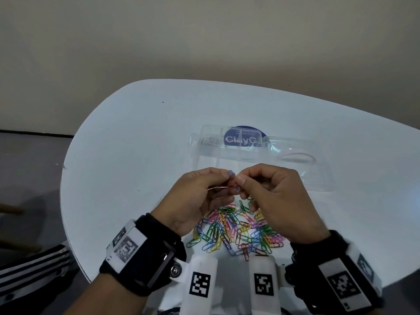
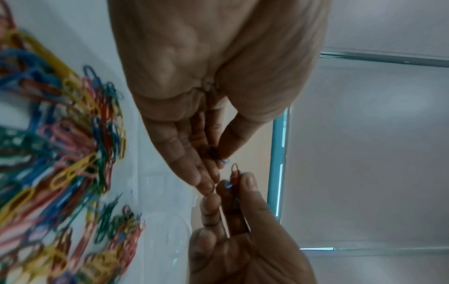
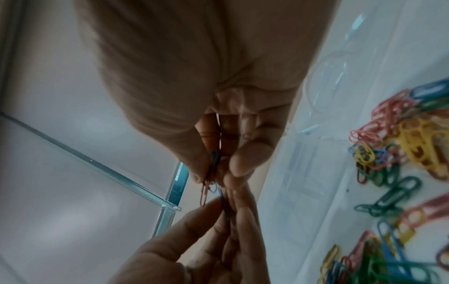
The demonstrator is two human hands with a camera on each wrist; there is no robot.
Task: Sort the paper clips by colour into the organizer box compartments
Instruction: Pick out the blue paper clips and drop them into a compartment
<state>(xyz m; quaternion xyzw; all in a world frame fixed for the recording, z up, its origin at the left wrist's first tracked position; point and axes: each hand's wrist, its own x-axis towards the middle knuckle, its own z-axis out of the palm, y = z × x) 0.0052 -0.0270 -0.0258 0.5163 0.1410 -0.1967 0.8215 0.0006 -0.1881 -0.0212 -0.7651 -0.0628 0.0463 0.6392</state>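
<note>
Both hands hover above a pile of mixed-colour paper clips (image 1: 236,230) on the white table (image 1: 136,155). My left hand (image 1: 227,176) pinches a blue clip (image 1: 230,173) between thumb and forefinger. My right hand (image 1: 238,181) pinches a small bunch right beside it, with a red clip (image 3: 204,194) and a blue clip (image 3: 214,159) showing. The two hands' fingertips almost touch. Behind them lies the clear organizer box (image 1: 204,160); its back-left compartment holds silver clips (image 1: 210,142). The hands hide the box's near compartments.
The box's clear lid (image 1: 318,178) lies open to the right, with a red rubber band (image 1: 297,156) on it. A round blue label (image 1: 244,138) shows through the box. The table's rounded edge runs left and near; floor lies beyond it.
</note>
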